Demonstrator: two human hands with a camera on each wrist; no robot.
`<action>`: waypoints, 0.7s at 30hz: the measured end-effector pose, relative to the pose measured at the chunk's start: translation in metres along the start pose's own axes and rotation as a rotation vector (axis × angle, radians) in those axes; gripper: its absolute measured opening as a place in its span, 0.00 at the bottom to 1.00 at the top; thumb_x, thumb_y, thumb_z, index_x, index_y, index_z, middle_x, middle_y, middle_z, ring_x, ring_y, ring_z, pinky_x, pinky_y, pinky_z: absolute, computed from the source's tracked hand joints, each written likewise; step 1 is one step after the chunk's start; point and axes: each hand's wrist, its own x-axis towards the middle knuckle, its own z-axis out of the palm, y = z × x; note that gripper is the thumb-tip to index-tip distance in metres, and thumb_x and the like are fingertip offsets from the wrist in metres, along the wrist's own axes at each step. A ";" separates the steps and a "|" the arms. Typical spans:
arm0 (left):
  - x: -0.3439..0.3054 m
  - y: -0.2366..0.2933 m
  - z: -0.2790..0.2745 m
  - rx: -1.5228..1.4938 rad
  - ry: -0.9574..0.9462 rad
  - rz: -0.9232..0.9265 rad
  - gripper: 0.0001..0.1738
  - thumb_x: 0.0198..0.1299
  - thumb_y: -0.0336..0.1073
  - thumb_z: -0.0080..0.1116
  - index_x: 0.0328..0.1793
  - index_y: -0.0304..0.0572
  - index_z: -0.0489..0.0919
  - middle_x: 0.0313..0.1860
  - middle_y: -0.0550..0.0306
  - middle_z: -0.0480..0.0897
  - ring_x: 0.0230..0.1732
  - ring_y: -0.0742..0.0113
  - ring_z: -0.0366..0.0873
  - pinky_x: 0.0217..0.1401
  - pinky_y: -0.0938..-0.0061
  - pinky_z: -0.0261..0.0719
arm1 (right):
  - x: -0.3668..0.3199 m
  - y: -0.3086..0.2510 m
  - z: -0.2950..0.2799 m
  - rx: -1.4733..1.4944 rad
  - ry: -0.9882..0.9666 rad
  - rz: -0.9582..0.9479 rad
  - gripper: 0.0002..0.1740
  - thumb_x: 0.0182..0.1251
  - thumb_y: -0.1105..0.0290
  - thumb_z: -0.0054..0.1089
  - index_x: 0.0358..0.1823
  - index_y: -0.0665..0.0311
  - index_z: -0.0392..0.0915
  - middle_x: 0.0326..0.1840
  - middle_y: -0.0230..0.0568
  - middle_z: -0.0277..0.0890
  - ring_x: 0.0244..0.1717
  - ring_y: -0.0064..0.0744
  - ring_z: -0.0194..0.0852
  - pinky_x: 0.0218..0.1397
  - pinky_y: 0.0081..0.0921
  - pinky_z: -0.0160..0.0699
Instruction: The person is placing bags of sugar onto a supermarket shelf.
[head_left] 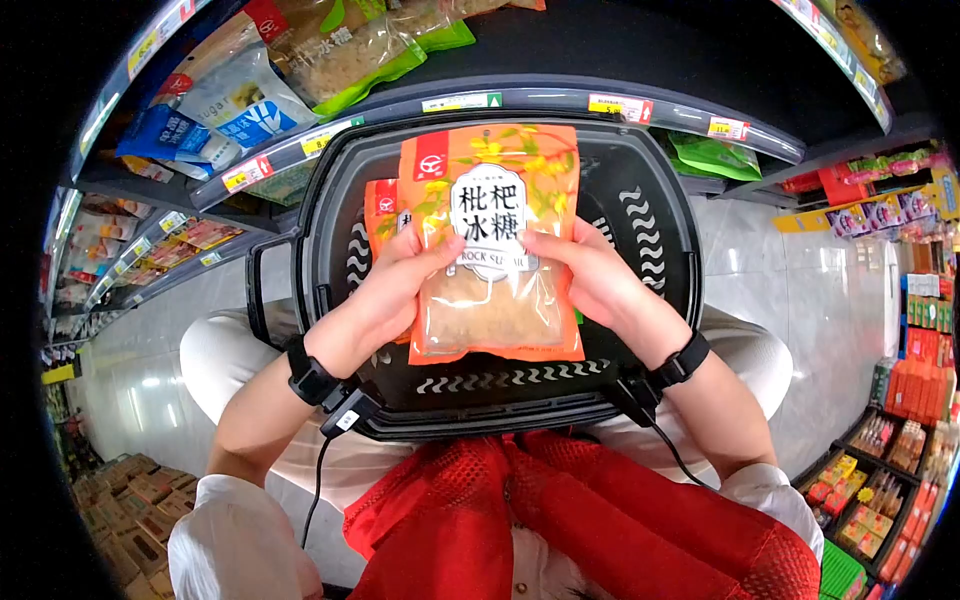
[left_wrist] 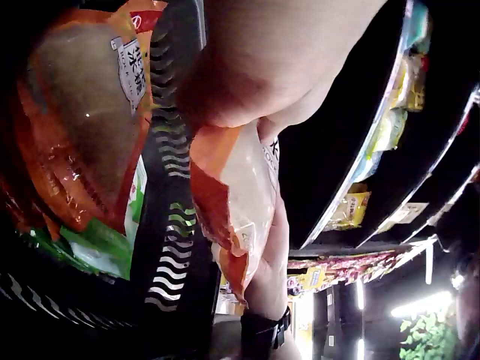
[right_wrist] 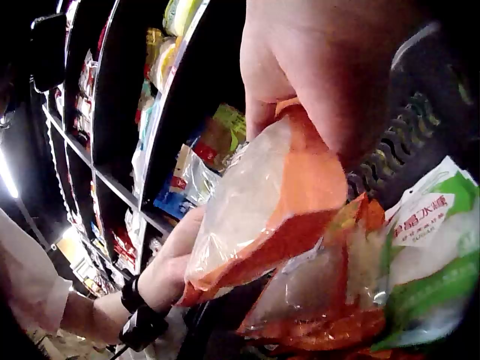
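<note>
An orange bag of rock sugar [head_left: 495, 300] with a clear window is held upright above a black basket [head_left: 480, 405]. The left hand [head_left: 395, 280] grips its left edge, thumb on the front; the right hand [head_left: 600, 275] pinches the right edge the same way. Fingers behind the bag are hidden in the head view. Inside the basket lie another orange bag [left_wrist: 90, 112] and a green-and-white bag [right_wrist: 435, 255]. In the right wrist view the held bag [right_wrist: 255, 202] hangs between the right hand [right_wrist: 322, 75] and left hand [right_wrist: 176, 259].
A dark shelf [head_left: 560, 95] with price tags stands just beyond the basket, bearing a blue-and-white sugar bag [head_left: 225, 110] and green-edged bags [head_left: 390, 60]. The basket handle [head_left: 262, 295] sticks out at left. Goods racks [head_left: 915, 380] stand at right; cartons [head_left: 140, 510] lie lower left.
</note>
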 end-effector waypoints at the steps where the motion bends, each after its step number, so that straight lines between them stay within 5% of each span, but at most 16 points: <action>1: 0.000 0.000 -0.001 0.001 -0.001 -0.002 0.16 0.61 0.31 0.48 0.56 0.39 0.66 0.50 0.56 0.75 0.50 0.69 0.74 0.52 0.72 0.75 | 0.000 0.001 0.000 0.035 0.023 -0.012 0.19 0.57 0.78 0.55 0.51 0.71 0.66 0.48 0.42 0.72 0.48 0.29 0.72 0.52 0.28 0.72; 7: 0.004 0.005 -0.002 -0.101 0.127 -0.143 0.18 0.58 0.33 0.54 0.54 0.39 0.68 0.47 0.55 0.77 0.45 0.68 0.77 0.47 0.73 0.78 | -0.001 0.000 0.006 -0.014 0.049 -0.019 0.18 0.58 0.77 0.54 0.51 0.72 0.67 0.48 0.43 0.73 0.47 0.30 0.73 0.51 0.28 0.73; 12: 0.002 0.002 0.001 -0.015 0.112 -0.083 0.18 0.57 0.32 0.54 0.53 0.37 0.69 0.46 0.54 0.77 0.45 0.68 0.77 0.47 0.72 0.78 | 0.002 -0.001 0.002 0.049 0.090 0.122 0.16 0.60 0.73 0.54 0.50 0.69 0.68 0.47 0.41 0.74 0.47 0.29 0.73 0.52 0.27 0.73; 15: -0.002 0.005 0.006 0.058 0.101 -0.033 0.18 0.57 0.34 0.55 0.53 0.37 0.70 0.45 0.53 0.78 0.45 0.67 0.77 0.46 0.71 0.78 | 0.000 -0.001 0.004 0.039 0.061 0.034 0.16 0.61 0.71 0.53 0.49 0.70 0.69 0.45 0.42 0.74 0.46 0.28 0.74 0.50 0.27 0.73; 17: 0.001 0.009 0.003 -0.009 0.087 -0.203 0.19 0.57 0.36 0.55 0.54 0.37 0.69 0.45 0.53 0.78 0.45 0.67 0.77 0.45 0.71 0.78 | -0.002 0.001 0.004 0.099 0.115 0.028 0.17 0.60 0.71 0.55 0.48 0.73 0.69 0.43 0.42 0.75 0.42 0.27 0.75 0.45 0.25 0.75; 21: 0.003 0.006 0.004 -0.092 0.105 -0.133 0.21 0.58 0.38 0.53 0.55 0.37 0.68 0.47 0.53 0.77 0.45 0.65 0.77 0.45 0.70 0.78 | 0.002 0.002 0.002 0.045 0.065 -0.049 0.17 0.60 0.71 0.55 0.48 0.73 0.69 0.42 0.42 0.75 0.41 0.27 0.75 0.43 0.24 0.75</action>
